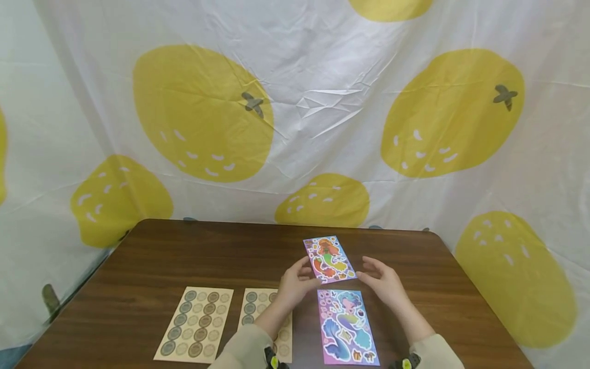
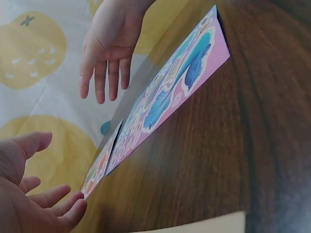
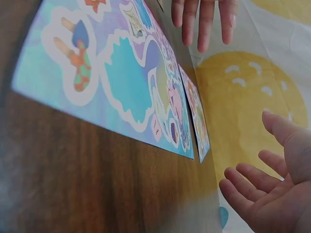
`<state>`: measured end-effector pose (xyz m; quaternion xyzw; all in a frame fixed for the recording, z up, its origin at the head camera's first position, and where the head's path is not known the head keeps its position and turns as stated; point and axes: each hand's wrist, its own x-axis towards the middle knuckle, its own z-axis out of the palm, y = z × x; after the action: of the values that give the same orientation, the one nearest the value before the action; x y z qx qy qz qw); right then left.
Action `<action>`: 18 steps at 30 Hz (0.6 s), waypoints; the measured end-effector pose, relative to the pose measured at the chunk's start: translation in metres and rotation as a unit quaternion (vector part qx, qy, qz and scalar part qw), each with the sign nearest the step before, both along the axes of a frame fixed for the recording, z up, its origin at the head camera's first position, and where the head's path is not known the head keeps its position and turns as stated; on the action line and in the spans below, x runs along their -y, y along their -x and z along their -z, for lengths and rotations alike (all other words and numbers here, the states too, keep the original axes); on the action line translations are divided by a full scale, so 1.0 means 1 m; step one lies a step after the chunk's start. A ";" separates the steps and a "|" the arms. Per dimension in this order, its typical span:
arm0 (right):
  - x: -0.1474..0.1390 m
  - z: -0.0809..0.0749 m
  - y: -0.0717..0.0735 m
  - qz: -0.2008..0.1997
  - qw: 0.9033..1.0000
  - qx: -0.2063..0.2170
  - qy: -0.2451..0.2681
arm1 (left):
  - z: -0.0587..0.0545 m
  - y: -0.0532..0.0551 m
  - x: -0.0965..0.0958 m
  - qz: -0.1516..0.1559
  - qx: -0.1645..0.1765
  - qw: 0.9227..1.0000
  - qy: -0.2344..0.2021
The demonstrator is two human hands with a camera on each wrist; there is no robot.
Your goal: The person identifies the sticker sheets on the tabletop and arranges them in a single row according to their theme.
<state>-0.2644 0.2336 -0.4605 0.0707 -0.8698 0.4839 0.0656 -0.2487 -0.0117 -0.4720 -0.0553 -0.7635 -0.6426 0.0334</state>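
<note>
Two mermaid sticker sheets lie on the brown table. The farther one, a sheet with an orange-haired mermaid (image 1: pixel 328 260), is slightly turned. Just in front of it is a sheet with a blue-haired mermaid (image 1: pixel 348 328). My left hand (image 1: pixel 295 284) is at the left edge of the farther sheet, fingers loosely bent. On the other side, my right hand (image 1: pixel 386 283) has its fingertips right by that sheet's lower right corner. Seen from the left wrist, the left hand (image 2: pixel 36 189) has spread fingers; the right wrist view shows the right hand (image 3: pixel 279 189) with relaxed fingers, gripping nothing.
To the left lie two beige sheets of round stickers, an outer sheet (image 1: pixel 193 324) and an inner sheet (image 1: pixel 286 335) partly covered by my left forearm. Behind the wooden table (image 1: pixel 221 251) hangs a white curtain (image 1: pixel 318 154) printed with yellow fruit.
</note>
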 end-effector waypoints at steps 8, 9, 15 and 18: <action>0.009 -0.004 0.005 -0.018 0.999 0.013 0.022 | 0.005 0.008 -0.004 -0.013 0.011 1.000 -0.015; 0.010 -0.004 0.006 -0.019 0.999 0.017 0.022 | 0.006 0.009 -0.004 -0.015 0.013 1.000 -0.016; 0.010 0.006 0.021 -0.032 0.999 0.029 0.023 | 0.007 0.015 -0.007 -0.020 0.019 0.999 -0.022; 0.011 0.008 0.026 -0.037 0.998 0.037 0.026 | 0.007 0.020 -0.008 -0.018 0.017 0.999 -0.027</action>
<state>-0.2903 0.2226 -0.4682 0.0830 -0.8558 0.5103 0.0176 -0.2691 -0.0033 -0.4786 -0.0303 -0.7471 -0.6632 0.0334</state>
